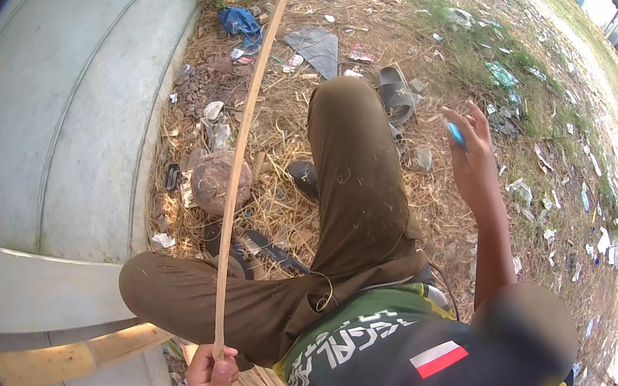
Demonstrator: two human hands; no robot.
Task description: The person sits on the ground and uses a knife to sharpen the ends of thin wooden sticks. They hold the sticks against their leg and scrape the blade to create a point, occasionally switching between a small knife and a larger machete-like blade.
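My left hand (pixel 213 380), low in the view, is closed around the lower end of a long, thin bamboo strip (pixel 239 159). From there the strip slants up past my bent knee and runs out at the top edge. Raised on the right, away from the strip, my right hand (pixel 474 158) has its fingers apart and partly bent. A light blue patch (pixel 456 133) shows at one finger; whether it is a wrap or a small held object is unclear. A dark, flat, knife-like tool (pixel 276 251) lies on the ground between my legs.
A round brownish stone (pixel 221 183) sits beyond my left knee. Grey sandals (pixel 395 94), a blue plastic bag (pixel 241 25) and scattered litter lie on straw-strewn ground. Grey panels (pixel 70 124) and a bamboo pole (pixel 79 358) stand close on the left.
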